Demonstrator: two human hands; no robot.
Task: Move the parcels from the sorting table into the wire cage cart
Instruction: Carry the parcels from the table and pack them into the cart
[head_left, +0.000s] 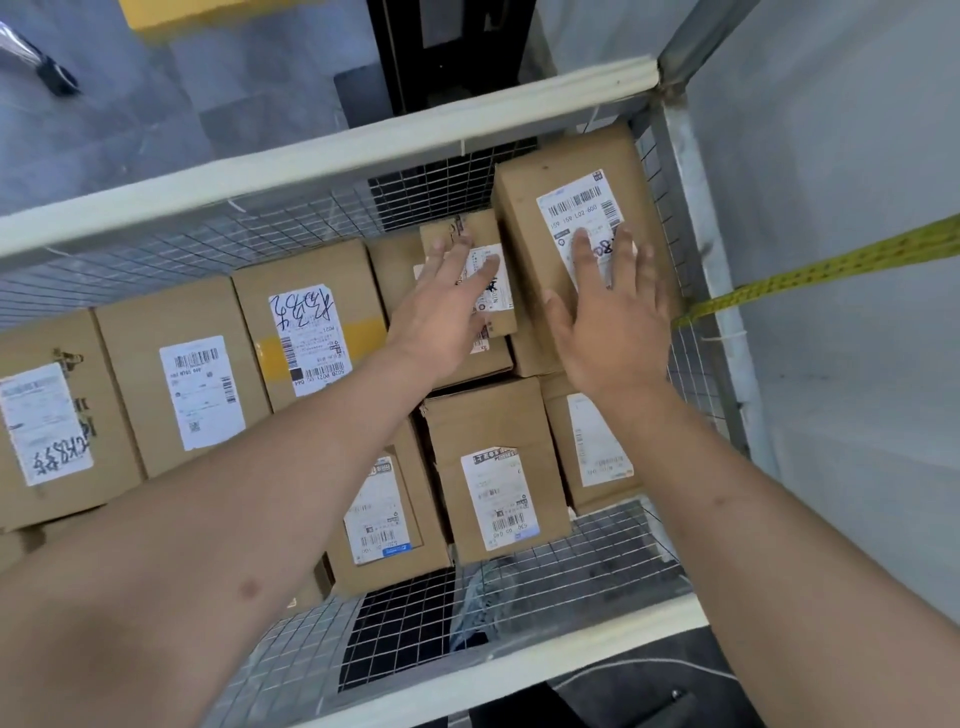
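cardboard parcel (566, 218) under flat right hand (608, 317), fingers (582, 254) on its label

Landmark: the wire cage cart (322, 156). Inside it, parcels stand packed side by side. A tall parcel (561, 208) sits in the cart's far right corner, against the mesh. Just left of it, a small parcel (483, 228) lies on top of a lower parcel (389, 260). The right hand (610, 317) rests flat on the tall parcel; the left hand (441, 306) rests flat on the small parcel. A strap (831, 262) runs outward from the cart's right side. Bare mesh floor (597, 551) shows along the cart's near side.
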